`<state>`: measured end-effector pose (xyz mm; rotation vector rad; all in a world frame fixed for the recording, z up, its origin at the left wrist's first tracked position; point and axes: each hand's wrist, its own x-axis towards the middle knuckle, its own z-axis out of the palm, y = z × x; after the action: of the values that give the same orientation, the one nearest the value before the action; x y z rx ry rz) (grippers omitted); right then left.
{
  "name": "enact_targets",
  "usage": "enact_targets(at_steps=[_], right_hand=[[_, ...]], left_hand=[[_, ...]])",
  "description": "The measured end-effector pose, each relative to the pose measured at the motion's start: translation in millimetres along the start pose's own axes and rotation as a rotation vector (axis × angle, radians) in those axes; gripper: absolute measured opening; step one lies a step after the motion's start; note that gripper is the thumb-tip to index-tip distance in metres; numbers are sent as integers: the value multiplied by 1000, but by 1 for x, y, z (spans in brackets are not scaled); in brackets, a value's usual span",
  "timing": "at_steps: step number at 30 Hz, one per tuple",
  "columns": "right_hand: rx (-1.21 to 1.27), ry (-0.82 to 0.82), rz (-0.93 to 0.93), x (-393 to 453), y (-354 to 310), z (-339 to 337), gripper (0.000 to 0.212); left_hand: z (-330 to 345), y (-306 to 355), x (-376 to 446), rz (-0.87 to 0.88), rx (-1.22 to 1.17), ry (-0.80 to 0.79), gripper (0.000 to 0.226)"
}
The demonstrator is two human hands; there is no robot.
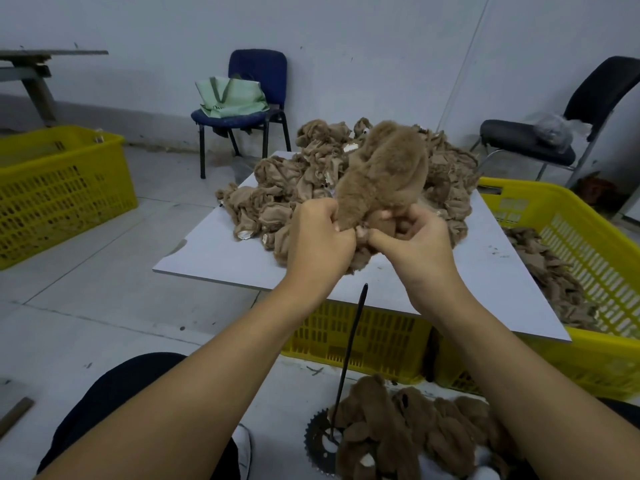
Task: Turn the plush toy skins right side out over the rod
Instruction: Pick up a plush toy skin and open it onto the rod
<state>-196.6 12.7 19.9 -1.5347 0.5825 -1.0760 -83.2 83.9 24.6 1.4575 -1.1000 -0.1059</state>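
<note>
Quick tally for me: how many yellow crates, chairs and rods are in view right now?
Yellow crates: 3, one far left, one under the white board, one at right.
Chairs: 2, blue and black.
Rods: 1, the black rod standing on a toothed disc.
Total: 6.

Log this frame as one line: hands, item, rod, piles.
hands: left and right grip furry skin | rod: bare, upright | unturned pile on board | turned pile on floor

wall (346,46) – pale grey | floor (104,289) – grey tiles | blue chair (258,95)
</note>
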Motion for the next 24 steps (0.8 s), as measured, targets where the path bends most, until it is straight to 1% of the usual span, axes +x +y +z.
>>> enact_targets(at_steps=[3,5,8,10,12,14,15,17,18,20,22,24], right_hand=[[-203,74,-120,4,-2,-2,26],[-298,122,-146,9,3,-5,24],[-380,136,-73,11,16,-3,14],[-332,95,40,11,25,-1,16],[-148,-60,157,10,25,-1,3],[37,-225,204,9,22,-5,23],[45,-264,199,8,20,-6,34],[-40,-273,160,4,19,-5,53],[-73,-245,140,0,19,-4,55],[-86,-153,105,-4,19,0,46],[-100,-96,54,-7,21,2,28],[-140,-66,4,-8,19,5,13]], left_hand=[[3,2,-5,59,17,-47,48],[7,8,-13,181,99,-85,48],[12,9,-19,377,262,-159,43],[10,3,-15,417,347,-197,40],[1,-4,-6,335,383,-160,30],[-11,-8,4,194,309,-79,26],[-16,-9,7,140,259,-53,25],[-20,-9,7,71,217,-43,27],[-19,-8,6,45,208,-66,23],[-14,-7,0,4,211,-129,16],[-10,-8,-2,-32,196,-168,17],[-9,-10,-1,-44,166,-169,17]])
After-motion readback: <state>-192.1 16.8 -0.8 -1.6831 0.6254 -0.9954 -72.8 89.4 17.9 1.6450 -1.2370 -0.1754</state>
